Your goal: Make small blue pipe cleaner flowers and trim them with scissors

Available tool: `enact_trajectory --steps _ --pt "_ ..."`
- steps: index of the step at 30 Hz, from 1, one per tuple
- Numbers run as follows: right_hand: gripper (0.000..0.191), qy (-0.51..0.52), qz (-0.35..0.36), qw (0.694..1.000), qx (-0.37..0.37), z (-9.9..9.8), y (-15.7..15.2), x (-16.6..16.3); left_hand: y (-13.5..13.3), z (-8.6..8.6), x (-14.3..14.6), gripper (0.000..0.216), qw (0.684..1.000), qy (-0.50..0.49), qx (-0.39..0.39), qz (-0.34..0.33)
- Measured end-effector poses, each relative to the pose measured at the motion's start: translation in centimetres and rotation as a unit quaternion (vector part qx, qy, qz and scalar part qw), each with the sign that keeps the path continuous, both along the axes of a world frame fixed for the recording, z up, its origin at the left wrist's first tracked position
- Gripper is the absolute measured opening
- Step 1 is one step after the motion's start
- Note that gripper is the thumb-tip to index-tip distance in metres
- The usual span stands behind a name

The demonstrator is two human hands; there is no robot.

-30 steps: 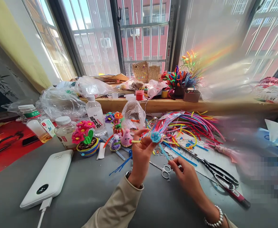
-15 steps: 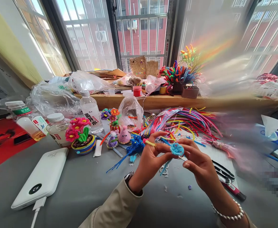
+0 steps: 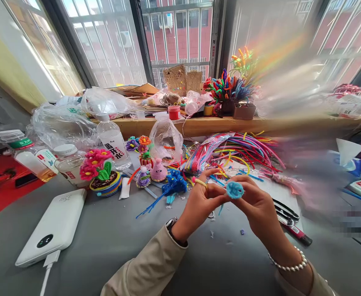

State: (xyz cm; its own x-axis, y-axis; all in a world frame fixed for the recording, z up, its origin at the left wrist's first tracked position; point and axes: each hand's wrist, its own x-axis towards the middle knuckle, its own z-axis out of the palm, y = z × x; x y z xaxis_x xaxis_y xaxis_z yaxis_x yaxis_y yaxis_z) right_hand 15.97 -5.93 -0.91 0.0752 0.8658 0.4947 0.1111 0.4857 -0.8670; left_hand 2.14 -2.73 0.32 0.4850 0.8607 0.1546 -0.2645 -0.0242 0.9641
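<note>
A small light-blue pipe-cleaner flower (image 3: 235, 190) is pinched between both of my hands above the grey table (image 3: 112, 242). My left hand (image 3: 201, 201) grips it from the left, with a yellow pipe-cleaner ring on one finger. My right hand (image 3: 256, 203), a bead bracelet at its wrist, closes on it from the right. The flower's blue stem (image 3: 220, 209) hangs down between the hands. A darker blue pipe-cleaner piece (image 3: 172, 187) lies on the table just left of my left hand.
A heap of coloured pipe cleaners (image 3: 244, 150) lies behind my hands. Scissors and a red pen (image 3: 291, 230) rest to the right. Small finished flower pots (image 3: 102, 172), bottles (image 3: 111, 142) and a white power bank (image 3: 55, 226) stand at the left. The wooden windowsill (image 3: 198, 123) holds more craft items.
My right hand came up from the stem's lower end to join the left on the blue flower. Both hands shifted slightly right, and the view dropped a little.
</note>
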Motion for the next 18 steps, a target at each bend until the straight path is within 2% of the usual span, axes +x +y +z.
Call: enact_trajectory --steps 3,7,12,18 --pt "0.005 -0.019 -0.032 0.999 0.028 0.14 -0.29 -0.09 -0.11 -0.23 0.01 0.038 0.999 0.023 0.029 0.015" --pt "0.005 -0.050 -0.061 0.996 0.042 0.21 -0.52 -0.15 -0.20 -0.34 -0.08 0.051 0.996 0.046 0.066 0.040" --pt "0.007 -0.054 -0.056 0.996 0.053 0.11 -0.56 -0.01 -0.19 -0.54 -0.13 0.061 0.993 0.062 0.092 0.050" --pt "0.008 -0.055 -0.047 0.996 0.049 -0.06 -0.52 0.12 -0.22 -0.64 -0.12 0.054 0.991 0.084 0.091 0.041"
